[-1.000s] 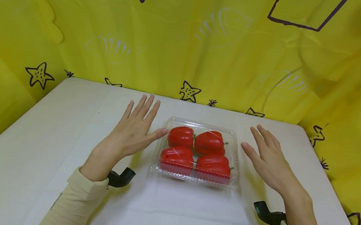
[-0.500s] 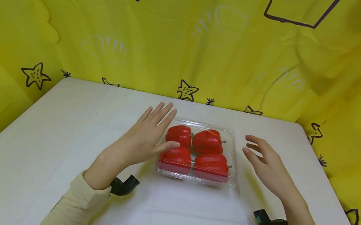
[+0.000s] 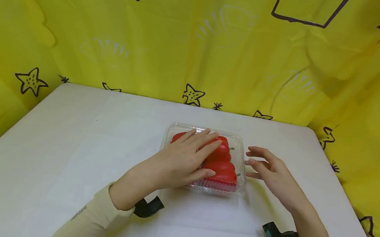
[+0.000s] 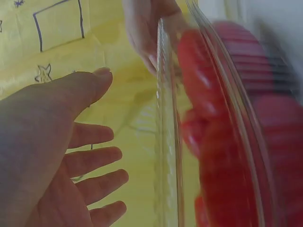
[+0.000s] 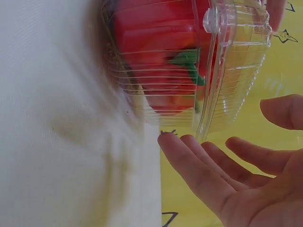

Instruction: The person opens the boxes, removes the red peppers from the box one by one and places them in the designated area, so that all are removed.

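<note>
A clear plastic clamshell box (image 3: pixel 237 142) sits on the white table with several red bell peppers (image 3: pixel 220 171) inside. Its lid is down over them. My left hand (image 3: pixel 181 162) hovers over the left half, hiding some of the peppers. The left wrist view shows a gap between its straight fingers (image 4: pixel 102 184) and the lid (image 4: pixel 165 118). To the right of the box is my right hand (image 3: pixel 273 175), thumb and fingers spread apart and slightly bent. In the right wrist view its fingertips come close to the box's side, near a pepper's green stem (image 5: pixel 189 59). Neither hand holds anything.
The white-covered table (image 3: pixel 77 152) stretches out around the box. A yellow curtain (image 3: pixel 163 45) with drawn stars hangs along its back and sides. Each wrist bears a black camera mount (image 3: pixel 148 207).
My left hand has moved right, from beside the box to over its lid. My right hand has bent its fingers, and lowered a little toward the box's right side. The box stays in place.
</note>
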The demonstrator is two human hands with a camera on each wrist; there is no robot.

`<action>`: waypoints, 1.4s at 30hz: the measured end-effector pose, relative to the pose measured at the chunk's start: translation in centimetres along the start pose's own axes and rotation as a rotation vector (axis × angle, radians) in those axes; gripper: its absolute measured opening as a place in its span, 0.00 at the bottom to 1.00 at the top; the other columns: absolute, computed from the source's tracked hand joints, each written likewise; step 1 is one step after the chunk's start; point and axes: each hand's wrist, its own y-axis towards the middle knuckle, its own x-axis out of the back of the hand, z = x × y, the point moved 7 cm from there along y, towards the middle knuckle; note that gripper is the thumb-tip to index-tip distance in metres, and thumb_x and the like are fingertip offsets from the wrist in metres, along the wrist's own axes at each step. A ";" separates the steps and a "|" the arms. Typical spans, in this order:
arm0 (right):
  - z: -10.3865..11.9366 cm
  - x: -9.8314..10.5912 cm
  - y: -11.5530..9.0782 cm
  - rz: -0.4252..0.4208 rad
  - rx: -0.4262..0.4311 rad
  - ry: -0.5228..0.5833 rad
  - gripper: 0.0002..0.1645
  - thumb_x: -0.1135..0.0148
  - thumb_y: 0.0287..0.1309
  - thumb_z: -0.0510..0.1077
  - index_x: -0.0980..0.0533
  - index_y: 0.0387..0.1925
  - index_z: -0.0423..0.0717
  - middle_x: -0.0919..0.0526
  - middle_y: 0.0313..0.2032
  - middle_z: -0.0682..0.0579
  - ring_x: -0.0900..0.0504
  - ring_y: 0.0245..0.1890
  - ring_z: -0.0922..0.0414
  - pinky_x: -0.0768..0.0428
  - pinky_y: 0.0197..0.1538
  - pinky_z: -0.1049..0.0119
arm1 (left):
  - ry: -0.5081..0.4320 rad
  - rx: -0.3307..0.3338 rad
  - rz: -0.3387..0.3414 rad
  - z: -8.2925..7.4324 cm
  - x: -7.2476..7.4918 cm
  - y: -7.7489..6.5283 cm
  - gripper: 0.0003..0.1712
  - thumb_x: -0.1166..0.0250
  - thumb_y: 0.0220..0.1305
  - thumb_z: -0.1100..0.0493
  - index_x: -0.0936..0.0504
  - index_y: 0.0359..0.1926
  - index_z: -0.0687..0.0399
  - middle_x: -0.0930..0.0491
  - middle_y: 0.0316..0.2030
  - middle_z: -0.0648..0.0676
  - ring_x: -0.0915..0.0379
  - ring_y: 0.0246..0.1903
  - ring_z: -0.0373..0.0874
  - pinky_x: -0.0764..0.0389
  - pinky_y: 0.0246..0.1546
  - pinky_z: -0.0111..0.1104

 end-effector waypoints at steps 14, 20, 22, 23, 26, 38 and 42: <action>-1.2 -0.9 0.6 0.096 -0.100 0.099 0.33 0.52 0.73 0.42 0.45 0.72 0.31 0.31 0.63 0.32 0.18 0.53 0.51 0.15 0.51 0.61 | 0.180 -0.142 -0.002 -4.6 -3.1 2.4 0.37 0.41 0.69 0.39 0.35 0.73 0.49 0.33 0.71 0.52 0.40 0.72 0.48 0.42 0.75 0.42; -1.9 -1.4 0.7 0.141 -0.123 0.107 0.34 0.50 0.72 0.42 0.45 0.73 0.32 0.25 0.58 0.33 0.18 0.50 0.53 0.14 0.48 0.63 | 0.260 -0.107 -0.031 -4.9 -4.2 2.5 0.39 0.40 0.65 0.34 0.33 0.71 0.45 0.31 0.70 0.50 0.37 0.70 0.47 0.35 0.72 0.41; -2.0 -1.4 0.7 0.151 -0.125 0.103 0.35 0.49 0.72 0.42 0.46 0.73 0.33 0.23 0.56 0.34 0.19 0.50 0.53 0.14 0.48 0.63 | 0.270 -0.106 -0.050 -5.0 -4.5 2.6 0.40 0.39 0.65 0.34 0.33 0.72 0.44 0.30 0.69 0.49 0.36 0.69 0.47 0.34 0.72 0.41; -2.1 -1.4 0.7 0.153 -0.134 0.104 0.35 0.49 0.72 0.43 0.46 0.73 0.33 0.22 0.56 0.35 0.19 0.49 0.54 0.14 0.47 0.63 | 0.273 -0.107 -0.063 -5.0 -4.5 2.6 0.40 0.39 0.64 0.33 0.34 0.72 0.43 0.29 0.68 0.49 0.35 0.69 0.47 0.34 0.71 0.41; -2.5 -1.4 0.8 0.171 -0.151 0.119 0.36 0.48 0.71 0.42 0.46 0.73 0.34 0.21 0.54 0.38 0.19 0.46 0.55 0.14 0.45 0.64 | 0.271 -0.121 -0.116 -5.3 -4.6 2.7 0.42 0.37 0.62 0.33 0.34 0.72 0.43 0.28 0.66 0.49 0.33 0.66 0.46 0.32 0.69 0.41; -3.2 -1.8 0.4 0.392 -0.115 0.506 0.39 0.50 0.72 0.36 0.57 0.74 0.28 0.22 0.45 0.52 0.16 0.41 0.58 0.13 0.46 0.62 | 0.241 -0.206 -0.250 -6.4 -4.6 2.3 0.24 0.34 0.64 0.43 0.24 0.61 0.33 0.25 0.62 0.49 0.30 0.62 0.46 0.28 0.63 0.40; -3.3 -1.9 0.1 0.445 -0.092 0.583 0.37 0.53 0.71 0.32 0.56 0.74 0.30 0.21 0.48 0.50 0.15 0.43 0.56 0.14 0.49 0.61 | 0.261 -0.232 -0.253 -6.7 -4.6 2.3 0.23 0.35 0.66 0.48 0.25 0.62 0.34 0.26 0.62 0.51 0.28 0.61 0.49 0.25 0.63 0.44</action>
